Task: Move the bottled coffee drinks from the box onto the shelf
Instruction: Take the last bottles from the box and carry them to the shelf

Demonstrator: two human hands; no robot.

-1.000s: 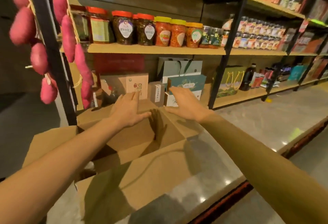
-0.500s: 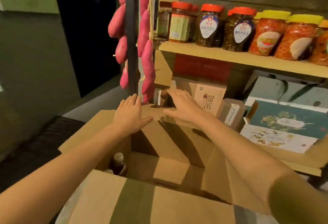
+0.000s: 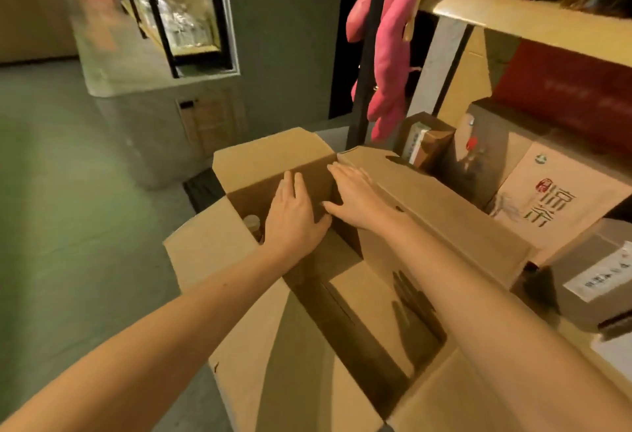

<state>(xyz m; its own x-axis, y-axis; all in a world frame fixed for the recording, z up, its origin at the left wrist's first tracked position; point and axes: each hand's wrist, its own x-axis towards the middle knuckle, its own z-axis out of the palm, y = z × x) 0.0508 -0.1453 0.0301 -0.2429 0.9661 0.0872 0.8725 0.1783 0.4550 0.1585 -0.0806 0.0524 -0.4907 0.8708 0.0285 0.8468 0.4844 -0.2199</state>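
Reaching over the open cardboard box [image 3: 273, 158], I held both hands flat, fingers straight and close together, gripping nothing. My left hand [image 3: 294, 216] lay over the far end of the opening, its fingertips against the brown inner wall below the raised flap. My right hand [image 3: 359, 199] rested just beside it at the far right corner, palm down on the folded-out side flap, the two thumbs almost meeting. Whether either palm truly pressed the board I could not tell, for the picture was soft there.

The box was plain corrugated stock, matt and tan, with sharp creases and deep shadow inside. Down in its left side, just beside my left wrist, showed the pale round cap of one bottled coffee drink [image 3: 252, 223]; the rest of it sat in the dark.

To my right ran the smooth wooden shelf board [image 3: 513, 18], with lumpy pink sweet-potato shapes [image 3: 390, 55] hanging from its black post. Below it stood a kraft carton [image 3: 554, 199] printed with characters and a grey carton [image 3: 598, 271]. The floor [image 3: 68, 226] was dull grey-green.
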